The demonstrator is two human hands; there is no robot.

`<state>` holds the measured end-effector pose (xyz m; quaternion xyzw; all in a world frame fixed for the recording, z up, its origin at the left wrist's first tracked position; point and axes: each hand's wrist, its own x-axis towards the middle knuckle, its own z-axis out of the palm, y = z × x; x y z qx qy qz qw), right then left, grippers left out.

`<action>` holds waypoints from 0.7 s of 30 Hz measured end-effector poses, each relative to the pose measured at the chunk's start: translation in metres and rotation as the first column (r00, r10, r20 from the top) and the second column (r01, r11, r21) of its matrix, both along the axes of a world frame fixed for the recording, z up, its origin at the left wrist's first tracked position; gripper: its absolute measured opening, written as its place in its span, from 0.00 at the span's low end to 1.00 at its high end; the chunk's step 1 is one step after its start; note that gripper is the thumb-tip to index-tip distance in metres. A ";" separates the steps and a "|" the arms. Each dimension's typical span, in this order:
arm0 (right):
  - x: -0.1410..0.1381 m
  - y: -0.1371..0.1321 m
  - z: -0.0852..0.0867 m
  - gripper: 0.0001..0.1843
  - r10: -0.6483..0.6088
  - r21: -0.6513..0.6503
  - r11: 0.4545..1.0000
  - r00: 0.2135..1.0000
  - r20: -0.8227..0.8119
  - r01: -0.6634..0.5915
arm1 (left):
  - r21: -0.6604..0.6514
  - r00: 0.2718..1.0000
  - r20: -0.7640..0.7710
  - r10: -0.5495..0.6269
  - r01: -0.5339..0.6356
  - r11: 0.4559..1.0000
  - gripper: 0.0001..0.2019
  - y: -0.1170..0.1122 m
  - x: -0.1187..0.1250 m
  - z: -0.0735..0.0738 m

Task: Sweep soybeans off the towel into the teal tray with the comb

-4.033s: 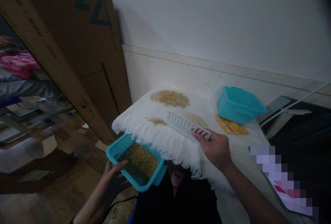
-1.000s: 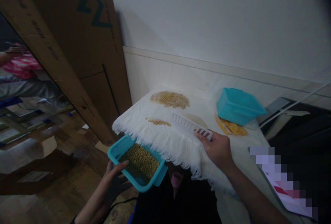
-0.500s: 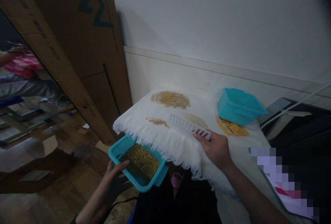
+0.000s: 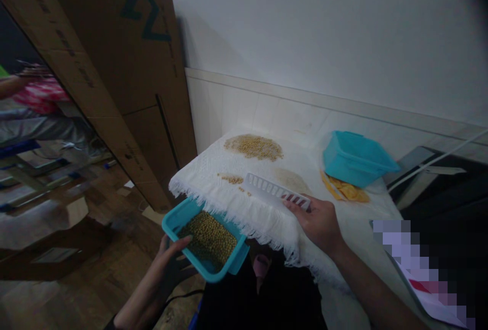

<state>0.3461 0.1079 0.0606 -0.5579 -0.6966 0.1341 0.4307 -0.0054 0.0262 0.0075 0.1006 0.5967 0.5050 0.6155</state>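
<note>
My left hand (image 4: 170, 261) grips the near side of a blue plastic bin (image 4: 168, 222), thumb over the rim. Many yellowish soybeans (image 4: 213, 236) lie in the bin, which sits just below the fringed edge of a white cloth (image 4: 267, 213). In my right hand (image 4: 318, 218) is a white slotted plastic tray (image 4: 267, 187), held by its right end, its far end low over the cloth. A small group of beans (image 4: 232, 179) lies beside the tray's left end. Farther back, a larger pile of beans (image 4: 253, 147) is spread on the cloth.
A second blue bin (image 4: 354, 159) stands at the right, by a crumpled yellow cloth (image 4: 346, 190). A tall cardboard box (image 4: 125, 81) rises on the left, and a wall (image 4: 305, 30) is behind. A person (image 4: 41, 96) sits at far left.
The slotted tray's far end has shifted slightly left and nearer to me. Some beans of the small group have spread toward the cloth's front edge. My left hand still holds the bin.
</note>
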 end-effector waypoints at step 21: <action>-0.059 -0.034 -0.004 0.16 0.300 0.401 0.851 0.941 0.158 -0.339 | 0.041 0.999 0.007 -0.051 0.051 0.998 0.39 -0.004 0.002 0.000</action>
